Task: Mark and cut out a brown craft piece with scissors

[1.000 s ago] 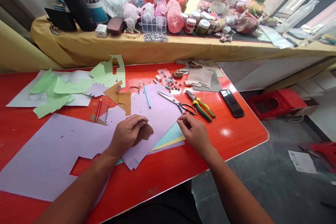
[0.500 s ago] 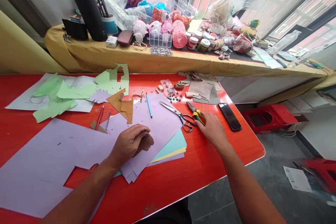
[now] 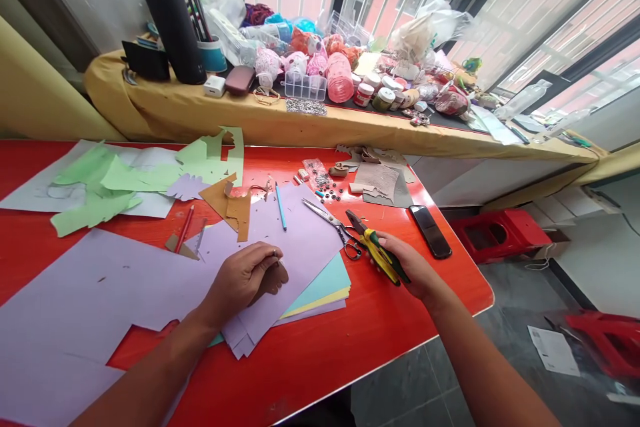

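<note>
My left hand (image 3: 243, 277) rests on a small brown cut-out piece (image 3: 274, 278) lying on lilac paper (image 3: 300, 240), fingers curled over it and pinching a tiny object at the fingertips. My right hand (image 3: 407, 265) grips the yellow and green handles of the pliers (image 3: 375, 247), lifted slightly off the red table (image 3: 400, 307), jaws pointing away from me. The scissors (image 3: 333, 221) lie just left of the pliers on the lilac paper.
A black phone (image 3: 430, 231) lies right of the pliers near the table edge. A blue pencil (image 3: 281, 205), red pencil (image 3: 185, 228), brown scraps (image 3: 227, 200), green paper pieces (image 3: 115, 177) and small beads (image 3: 330, 190) lie around. A cluttered shelf (image 3: 300, 120) runs behind.
My right hand moved from the paper's edge to the right, reached the pliers and picked them up. My left hand stayed on the brown piece. The view tilted up.
</note>
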